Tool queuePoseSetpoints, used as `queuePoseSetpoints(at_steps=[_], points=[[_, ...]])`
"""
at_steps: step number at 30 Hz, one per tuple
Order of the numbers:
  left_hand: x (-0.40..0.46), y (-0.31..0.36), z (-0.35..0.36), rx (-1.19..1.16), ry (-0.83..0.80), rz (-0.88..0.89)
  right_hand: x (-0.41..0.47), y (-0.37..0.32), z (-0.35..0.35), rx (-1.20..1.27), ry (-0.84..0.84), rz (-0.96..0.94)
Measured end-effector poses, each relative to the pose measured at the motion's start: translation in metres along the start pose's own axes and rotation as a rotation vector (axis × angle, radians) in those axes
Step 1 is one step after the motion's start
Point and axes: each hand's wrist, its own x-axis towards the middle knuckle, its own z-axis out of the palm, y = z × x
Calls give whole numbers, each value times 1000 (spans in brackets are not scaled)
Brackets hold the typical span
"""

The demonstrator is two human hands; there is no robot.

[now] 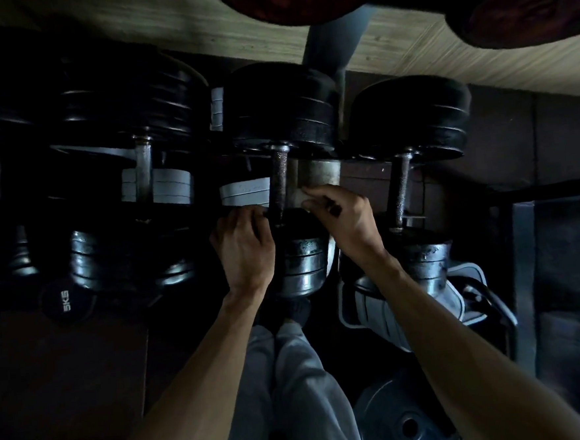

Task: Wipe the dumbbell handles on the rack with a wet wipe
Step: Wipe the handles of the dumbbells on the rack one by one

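So the black rubber-plated dumbbell with the rusty, speckled steel handle (278,183) sits mid-rack between two similar ones. Left hand (244,247) curls at the handle's near end; right hand (341,216) pinches a pale wet wipe (297,197) beside it. Dim room, wood-grain floor (199,23).

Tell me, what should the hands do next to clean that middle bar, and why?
Probably bring the right hand, which pinches the wet wipe, across onto the middle dumbbell handle and rub along it. The wipe sits just beside the bar, while the left hand is at its lower end.
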Motion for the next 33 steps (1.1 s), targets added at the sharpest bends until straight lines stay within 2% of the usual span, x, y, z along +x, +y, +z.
queuePoseSetpoints(at_steps=[6, 13, 16, 20, 22, 26, 30, 33], points=[[-38, 45, 13, 22, 24, 317, -40, -1, -39, -89, 230, 60], [-73, 83, 62, -123, -89, 353, -64, 32, -99, -203, 346, 155], [-77, 98, 88, -174, -118, 282, -55, 51, -117, -201, 285, 153], [-80, 125, 123, -221, -62, -25, -28, 74, -129, -178, 146, 139], [-79, 134, 140, -220, -9, -115, -11, 87, -133, -173, 98, 106], [-77, 128, 156, -124, -18, -124, 14, 110, -135, -217, 47, -8], [-75, 124, 154, -213, -4, -143, 16, 124, -135, -183, 23, -100], [-75, 127, 151, -241, 33, -134, -1, 135, -143, -153, -139, -130]])
